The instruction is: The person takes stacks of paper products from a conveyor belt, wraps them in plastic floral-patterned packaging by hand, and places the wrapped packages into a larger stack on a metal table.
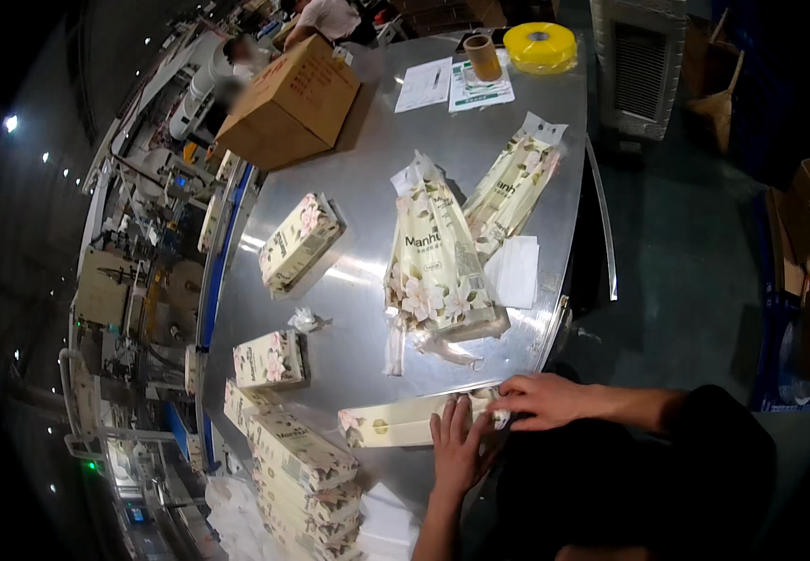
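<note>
Long floral pack [405,425] laid along the near edge of the steel table [349,323]. Left hand [458,447] opened, its fingers extended and laid across the pack. Right hand [543,402] half curled at the pack's right end; whether the wrapping is pinched cannot be told. To the left, similar packs [297,453] are stacked. Farther out, two tapered floral bags [428,252] are laid. At the far end, cardboard box [297,103] and yellow roll [522,49] noted, well apart.
</note>
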The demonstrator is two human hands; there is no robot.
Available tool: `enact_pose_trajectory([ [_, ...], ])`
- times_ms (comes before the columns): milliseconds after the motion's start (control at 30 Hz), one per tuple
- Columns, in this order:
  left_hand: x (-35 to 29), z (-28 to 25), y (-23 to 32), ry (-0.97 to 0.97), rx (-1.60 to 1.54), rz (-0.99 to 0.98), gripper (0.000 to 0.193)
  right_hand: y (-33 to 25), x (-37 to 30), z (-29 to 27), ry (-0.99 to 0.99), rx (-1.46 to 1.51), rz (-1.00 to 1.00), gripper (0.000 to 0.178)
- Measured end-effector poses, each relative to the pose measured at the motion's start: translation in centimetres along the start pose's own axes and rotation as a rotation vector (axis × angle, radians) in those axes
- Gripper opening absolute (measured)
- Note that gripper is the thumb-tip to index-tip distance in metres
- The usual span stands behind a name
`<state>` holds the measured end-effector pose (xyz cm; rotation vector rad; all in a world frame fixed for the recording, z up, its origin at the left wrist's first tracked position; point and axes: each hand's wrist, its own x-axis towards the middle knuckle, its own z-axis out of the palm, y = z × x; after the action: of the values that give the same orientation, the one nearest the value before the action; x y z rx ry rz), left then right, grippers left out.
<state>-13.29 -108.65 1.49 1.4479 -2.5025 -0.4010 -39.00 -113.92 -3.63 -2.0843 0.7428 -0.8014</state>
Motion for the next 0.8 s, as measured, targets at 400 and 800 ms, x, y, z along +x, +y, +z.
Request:
enact_pose_trajectory([
  [400, -2.0, -2.6, -6.8, -0.11, 0.319, -0.228, 0.101, 2.0, 1.4, 1.9, -0.14, -0.284, -0.138, 0.021],
  [800, -4.7, -4.3, -10.2, -0.099, 0.259, -0.282, 0.128, 0.9, 3.7, 6.5, -0.271, -0.176, -0.121, 0.023],
])
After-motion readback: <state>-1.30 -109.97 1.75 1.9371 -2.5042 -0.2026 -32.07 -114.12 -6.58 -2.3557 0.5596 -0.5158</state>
